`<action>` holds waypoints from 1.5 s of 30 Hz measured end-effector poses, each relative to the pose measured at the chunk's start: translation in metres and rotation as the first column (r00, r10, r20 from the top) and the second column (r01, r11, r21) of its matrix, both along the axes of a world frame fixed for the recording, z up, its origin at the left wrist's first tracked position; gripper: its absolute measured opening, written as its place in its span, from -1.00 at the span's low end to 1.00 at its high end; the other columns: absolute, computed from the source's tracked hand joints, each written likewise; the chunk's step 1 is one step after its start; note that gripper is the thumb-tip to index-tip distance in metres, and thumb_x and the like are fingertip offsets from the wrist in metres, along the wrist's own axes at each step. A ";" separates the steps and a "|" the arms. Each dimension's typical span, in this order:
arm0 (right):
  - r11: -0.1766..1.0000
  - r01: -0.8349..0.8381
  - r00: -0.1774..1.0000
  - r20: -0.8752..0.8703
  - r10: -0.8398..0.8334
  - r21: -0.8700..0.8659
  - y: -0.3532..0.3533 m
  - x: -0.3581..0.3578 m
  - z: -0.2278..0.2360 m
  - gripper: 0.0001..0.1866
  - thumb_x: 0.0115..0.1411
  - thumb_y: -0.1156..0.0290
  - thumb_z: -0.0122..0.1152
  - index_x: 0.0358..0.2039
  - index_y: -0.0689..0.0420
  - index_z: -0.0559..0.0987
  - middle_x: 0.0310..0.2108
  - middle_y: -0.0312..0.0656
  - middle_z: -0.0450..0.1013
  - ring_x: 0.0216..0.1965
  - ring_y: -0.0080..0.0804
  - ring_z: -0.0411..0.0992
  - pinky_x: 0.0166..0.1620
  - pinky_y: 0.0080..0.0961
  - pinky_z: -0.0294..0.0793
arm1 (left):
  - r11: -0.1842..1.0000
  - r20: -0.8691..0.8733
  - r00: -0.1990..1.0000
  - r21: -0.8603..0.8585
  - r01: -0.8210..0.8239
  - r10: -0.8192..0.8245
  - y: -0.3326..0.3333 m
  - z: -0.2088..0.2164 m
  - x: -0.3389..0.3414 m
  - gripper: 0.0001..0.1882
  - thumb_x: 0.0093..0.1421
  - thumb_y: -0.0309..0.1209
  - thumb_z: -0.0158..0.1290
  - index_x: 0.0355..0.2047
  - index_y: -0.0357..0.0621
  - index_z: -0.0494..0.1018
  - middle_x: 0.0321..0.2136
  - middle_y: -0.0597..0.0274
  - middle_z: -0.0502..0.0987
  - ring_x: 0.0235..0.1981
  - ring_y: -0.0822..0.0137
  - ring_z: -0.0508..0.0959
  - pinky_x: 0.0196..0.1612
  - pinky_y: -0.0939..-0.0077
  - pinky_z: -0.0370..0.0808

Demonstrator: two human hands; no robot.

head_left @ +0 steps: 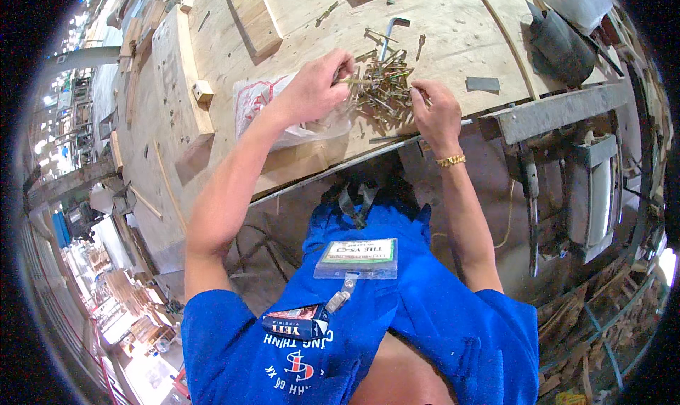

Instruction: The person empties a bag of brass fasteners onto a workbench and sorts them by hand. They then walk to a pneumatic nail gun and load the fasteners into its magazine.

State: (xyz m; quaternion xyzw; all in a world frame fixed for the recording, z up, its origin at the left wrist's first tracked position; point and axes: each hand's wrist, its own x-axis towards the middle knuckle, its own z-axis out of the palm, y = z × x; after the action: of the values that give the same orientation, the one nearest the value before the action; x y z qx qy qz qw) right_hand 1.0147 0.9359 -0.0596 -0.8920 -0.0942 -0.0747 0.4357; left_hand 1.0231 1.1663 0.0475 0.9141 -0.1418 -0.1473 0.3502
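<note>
On either side of the fastener pile (pixel 383 87) lying on the surface (pixel 471 22), I see the hands apart: left hand (pixel 316 86) apparently pinching one fastener (pixel 350 81), right hand (pixel 438 116) unclear. I'd draw single pieces from the pile's rim.

A loose heap of slim, brass-toned and grey screws (pixel 386 93) lay between the left hand (pixel 316 86) and the right hand (pixel 436 114), crossing at many angles. 1 yellowish screw (pixel 353 80) pointed sideways from the left hand's fingertips toward the heap. Under the left hand and wrist lay a crumpled, translucent plastic bag (pixel 249 109) with red print.
</note>
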 end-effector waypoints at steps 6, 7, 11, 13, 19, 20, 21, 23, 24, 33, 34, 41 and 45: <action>0.998 0.018 1.000 0.014 -0.018 0.067 0.000 0.000 0.000 -0.86 0.07 0.37 0.16 -0.35 0.09 0.58 -0.40 -0.16 0.49 -0.33 -0.21 0.45 -0.24 -0.35 0.43 | 0.923 -0.297 0.954 -0.376 -0.081 -0.038 -0.017 -0.037 0.040 -0.71 -0.01 -0.48 0.05 -0.22 -0.22 0.35 -0.40 0.28 0.42 -0.35 0.42 0.42 -0.21 0.53 0.37; 0.998 0.018 0.999 0.028 -0.020 0.068 0.000 0.000 0.000 -0.86 0.07 0.38 0.16 -0.35 0.10 0.58 -0.40 -0.16 0.49 -0.33 -0.21 0.45 -0.24 -0.35 0.43 | 0.922 -0.281 0.960 -0.375 -0.098 -0.012 -0.020 -0.047 0.040 -0.67 -0.01 -0.47 0.07 -0.19 -0.25 0.36 -0.39 0.28 0.43 -0.35 0.43 0.42 -0.21 0.55 0.38; 0.996 0.022 0.999 0.047 -0.026 0.081 0.001 0.001 0.000 -0.86 0.07 0.38 0.15 -0.35 0.10 0.58 -0.39 -0.14 0.50 -0.33 -0.19 0.45 -0.23 -0.33 0.43 | 0.935 -0.245 0.968 -0.328 -0.133 0.051 -0.024 -0.069 0.035 -0.66 0.03 -0.45 0.08 -0.14 -0.23 0.42 -0.31 0.24 0.49 -0.29 0.43 0.46 -0.14 0.55 0.40; 0.995 0.030 0.997 0.062 -0.036 0.094 0.000 0.001 -0.003 -0.85 0.08 0.38 0.14 -0.34 0.11 0.58 -0.38 -0.13 0.51 -0.32 -0.17 0.46 -0.23 -0.33 0.43 | 0.972 -0.208 0.975 -0.205 -0.117 0.073 -0.026 -0.063 0.032 -0.64 0.06 -0.42 0.06 -0.11 -0.24 0.45 -0.25 0.21 0.53 -0.24 0.41 0.49 -0.09 0.53 0.41; 0.989 0.038 0.993 0.103 -0.053 0.144 0.000 -0.001 0.000 -0.87 0.08 0.46 0.13 -0.34 0.13 0.57 -0.40 -0.13 0.51 -0.34 -0.22 0.47 -0.26 -0.36 0.44 | 0.911 -0.128 0.931 -0.197 -0.362 0.342 -0.002 -0.055 0.018 -0.68 0.18 -0.31 0.01 -0.16 -0.32 0.44 -0.31 0.12 0.54 -0.29 0.39 0.54 -0.21 0.51 0.50; 0.988 0.041 0.994 0.090 -0.055 0.152 -0.001 -0.002 0.001 -0.87 0.08 0.47 0.13 -0.34 0.13 0.57 -0.41 -0.14 0.51 -0.34 -0.22 0.47 -0.27 -0.36 0.44 | 0.875 -0.201 0.898 -0.223 -0.430 0.390 0.002 -0.054 0.015 -0.68 0.19 -0.30 0.01 -0.18 -0.32 0.44 -0.32 0.12 0.54 -0.29 0.38 0.55 -0.23 0.51 0.51; 0.986 0.044 0.996 0.073 -0.056 0.159 -0.001 -0.002 0.001 -0.88 0.08 0.48 0.13 -0.34 0.14 0.57 -0.41 -0.14 0.51 -0.35 -0.23 0.47 -0.27 -0.37 0.44 | 0.833 -0.278 0.858 -0.242 -0.498 0.433 0.005 -0.051 0.012 -0.68 0.20 -0.29 0.00 -0.19 -0.33 0.45 -0.33 0.11 0.55 -0.30 0.37 0.56 -0.26 0.51 0.52; 0.984 0.051 0.996 0.061 -0.062 0.169 0.000 -0.002 0.001 -0.88 0.08 0.48 0.14 -0.35 0.14 0.57 -0.42 -0.14 0.51 -0.36 -0.24 0.47 -0.28 -0.37 0.44 | 0.799 -0.323 0.809 -0.203 -0.566 0.491 0.007 -0.047 0.004 -0.72 0.20 -0.29 0.01 -0.28 -0.31 0.47 -0.39 0.15 0.56 -0.31 0.39 0.57 -0.30 0.48 0.53; 0.984 0.055 0.995 0.069 -0.067 0.171 -0.001 -0.001 0.001 -0.88 0.07 0.46 0.15 -0.35 0.14 0.57 -0.42 -0.15 0.51 -0.37 -0.24 0.47 -0.28 -0.37 0.44 | 0.856 -0.246 0.854 -0.135 -0.499 0.459 0.008 -0.046 0.000 -0.74 0.19 -0.30 0.01 -0.30 -0.30 0.48 -0.41 0.12 0.56 -0.33 0.35 0.57 -0.30 0.46 0.53; 0.967 -0.163 0.986 -0.063 0.153 -0.197 0.018 0.006 0.012 -0.82 0.01 0.32 0.26 -0.39 0.14 0.59 -0.46 -0.14 0.48 -0.37 -0.20 0.46 -0.28 -0.32 0.43 | 0.880 -0.024 0.999 0.474 -0.031 0.048 0.026 -0.050 -0.021 -0.82 0.04 -0.50 -0.03 -0.36 -0.32 0.49 -0.44 -0.16 0.52 -0.31 0.00 0.55 -0.22 0.21 0.47; 0.950 -0.151 0.988 -0.066 0.139 -0.273 0.022 0.006 0.015 -0.82 0.01 0.32 0.26 -0.41 0.15 0.59 -0.48 -0.14 0.47 -0.37 -0.20 0.45 -0.28 -0.33 0.43 | 0.822 -0.068 0.997 0.569 0.020 0.023 0.027 -0.052 -0.022 -0.81 0.03 -0.52 -0.05 -0.34 -0.33 0.49 -0.42 -0.16 0.52 -0.29 0.00 0.55 -0.20 0.20 0.47; 0.955 -0.073 0.961 -0.237 0.144 0.287 0.006 0.011 0.002 -0.86 0.06 0.39 0.21 -0.41 0.20 0.57 -0.46 -0.18 0.51 -0.42 -0.39 0.47 -0.33 -0.47 0.43 | 0.742 0.079 0.997 0.669 -0.036 -0.023 0.040 -0.075 -0.047 -0.57 0.03 -0.60 -0.09 -0.03 -0.41 0.27 -0.29 -0.21 0.44 -0.25 -0.13 0.52 -0.11 0.12 0.45; 0.740 0.220 0.903 -0.420 0.091 0.635 -0.015 0.013 0.017 -0.85 0.19 0.43 0.08 -0.31 0.25 0.48 -0.44 -0.18 0.52 -0.48 -0.57 0.44 -0.50 -0.66 0.39 | 0.773 0.021 0.999 0.633 -0.036 0.030 0.046 -0.078 -0.046 -0.58 0.02 -0.63 -0.12 -0.04 -0.40 0.28 -0.30 -0.25 0.46 -0.25 -0.12 0.52 -0.11 0.14 0.44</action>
State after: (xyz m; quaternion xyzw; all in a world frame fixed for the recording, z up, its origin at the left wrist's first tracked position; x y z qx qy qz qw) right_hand 1.0277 0.9206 -0.0428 -0.6726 0.0677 0.0767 0.7329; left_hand 0.9775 1.2123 -0.0306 0.9817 -0.0698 -0.1757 0.0242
